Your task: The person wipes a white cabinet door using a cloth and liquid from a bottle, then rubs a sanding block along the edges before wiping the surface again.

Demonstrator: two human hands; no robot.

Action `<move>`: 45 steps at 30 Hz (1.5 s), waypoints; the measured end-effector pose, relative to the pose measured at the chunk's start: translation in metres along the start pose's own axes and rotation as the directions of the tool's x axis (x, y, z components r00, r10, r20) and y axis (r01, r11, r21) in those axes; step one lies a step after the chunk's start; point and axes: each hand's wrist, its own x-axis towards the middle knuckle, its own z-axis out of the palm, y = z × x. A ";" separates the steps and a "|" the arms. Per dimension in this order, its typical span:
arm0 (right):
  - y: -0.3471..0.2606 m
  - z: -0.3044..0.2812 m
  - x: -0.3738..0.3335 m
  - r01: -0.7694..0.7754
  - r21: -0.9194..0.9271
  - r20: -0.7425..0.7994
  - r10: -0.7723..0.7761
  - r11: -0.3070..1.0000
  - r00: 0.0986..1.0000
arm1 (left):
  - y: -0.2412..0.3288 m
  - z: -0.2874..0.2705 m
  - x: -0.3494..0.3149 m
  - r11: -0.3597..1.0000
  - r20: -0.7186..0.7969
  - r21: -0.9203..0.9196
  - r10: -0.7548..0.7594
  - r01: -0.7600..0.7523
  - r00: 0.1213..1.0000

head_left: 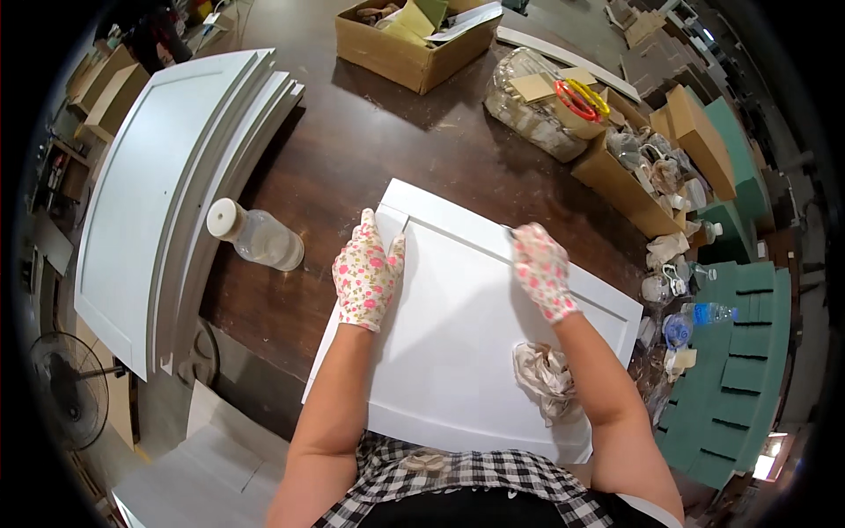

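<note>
A white framed panel [449, 326], shaped like a cabinet door, lies slantwise on the dark brown table in front of me. My left hand [367, 273], in a flower-patterned glove, rests flat on its left frame strip, thumb apart from the fingers. Over the far frame strip is my right hand [543, 271], gloved alike and slightly blurred. Its fingers are curled, and a small dark tip shows beside them; the thing itself is mostly hidden. A crumpled whitish cloth or paper [544, 380] lies on the panel by my right forearm. Left of the panel, a clear bottle with a white lid [268, 242] lies tilted in view.
More white panels [132, 211] are stacked at the left. A cardboard box of scraps [418, 66] stands at the far edge, near a plastic-wrapped bundle [528, 119] with red and yellow rings [581, 99]. Bottles and clutter line the right, beside green panels [731, 361]. A fan [69, 392] stands lower left.
</note>
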 end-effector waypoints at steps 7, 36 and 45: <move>-0.027 0.004 -0.003 0.006 0.086 -0.164 0.008 0.996 0.986 | -0.002 -0.001 -0.001 1.000 0.007 -0.007 -0.028 0.028 1.000; 0.136 -0.092 -0.173 -0.596 0.198 -0.233 0.628 0.778 0.743 | -0.027 0.026 0.012 0.960 -0.135 -0.121 0.237 -0.253 0.962; 0.137 -0.126 -0.290 -0.645 0.100 -0.311 0.640 0.758 0.703 | -0.033 0.024 0.016 0.976 -0.159 -0.080 0.187 -0.202 0.969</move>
